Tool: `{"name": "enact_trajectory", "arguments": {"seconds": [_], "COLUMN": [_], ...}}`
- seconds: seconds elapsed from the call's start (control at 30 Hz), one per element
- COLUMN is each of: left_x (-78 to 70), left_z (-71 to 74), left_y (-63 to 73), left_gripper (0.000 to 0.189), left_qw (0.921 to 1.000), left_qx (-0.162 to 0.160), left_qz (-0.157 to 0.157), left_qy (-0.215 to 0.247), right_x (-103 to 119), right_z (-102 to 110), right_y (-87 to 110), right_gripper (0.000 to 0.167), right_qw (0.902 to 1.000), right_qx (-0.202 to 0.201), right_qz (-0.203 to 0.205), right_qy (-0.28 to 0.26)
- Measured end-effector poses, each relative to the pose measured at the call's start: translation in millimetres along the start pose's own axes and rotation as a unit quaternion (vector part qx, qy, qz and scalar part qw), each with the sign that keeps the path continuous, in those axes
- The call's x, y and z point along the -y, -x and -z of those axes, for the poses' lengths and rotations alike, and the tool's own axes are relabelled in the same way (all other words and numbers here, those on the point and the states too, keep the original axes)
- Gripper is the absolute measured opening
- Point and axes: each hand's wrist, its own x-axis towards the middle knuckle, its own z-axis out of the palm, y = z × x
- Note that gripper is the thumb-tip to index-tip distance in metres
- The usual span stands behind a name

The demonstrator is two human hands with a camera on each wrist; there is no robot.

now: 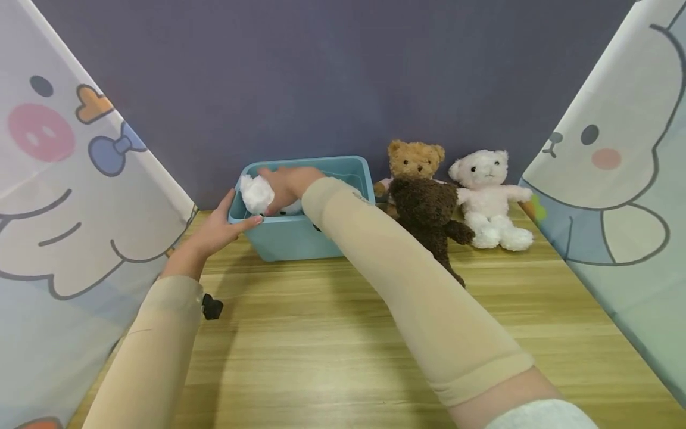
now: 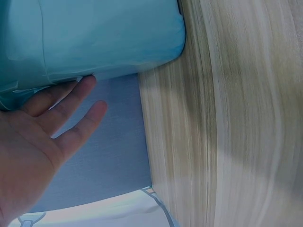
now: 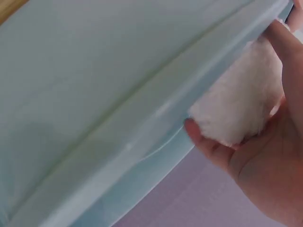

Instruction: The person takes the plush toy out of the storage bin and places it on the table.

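The storage bin (image 1: 297,238) looks like smooth, softly glossy plastic, and the white plush toy (image 1: 255,192) inside it is fluffy. Right of the bin, the dark-brown teddy bear (image 1: 423,205) has rough, matt pile. Beneath the bin, the wood-grain tabletop (image 1: 295,333) shines slightly; behind the bin, the backdrop (image 1: 321,77) looks like matt cloth.

Can't see most of the white plush (image 1: 257,195) from here, blocked by R hand (image 1: 289,185) & blue bin (image 1: 292,239). Tan bear (image 1: 415,159) partly behind dk-brown bear (image 1: 429,208), itself partly behind R sleeve (image 1: 407,280). Black bit (image 1: 212,307) by L sleeve (image 1: 155,333): too sm. to ID.
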Motion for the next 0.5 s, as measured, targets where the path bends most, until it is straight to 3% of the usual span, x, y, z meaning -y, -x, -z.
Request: {"name": "enact_trajectory", "arguments": {"seconds": [0.17,0.37,0.5], "left_x": [-0.8,0.5,-0.6], "left_z": [-1.6,-0.2,1.4], "left_y": [-0.7,-0.4,-0.8], "left_gripper": [0.119,0.116,0.116], "left_qw": [1.0000,0.9999,0.9999], "left_qx": [0.005,0.004,0.006], "left_qz": [-0.004,-0.005,-0.001], "left_qy": [0.007,0.014,0.010], "right_x": [4,7,0], "right_z": [-7,-13,-10], "right_y": [3.6,0.9,2.3], "right_gripper": [0.099,0.092,0.092], "right_qw": [0.9999,0.9982,0.9976], "right_qx": [0.003,-0.029,-0.049], "right_qz": [-0.013,0.025,0.034], "right_qy": [0.010,0.046,0.034]}}
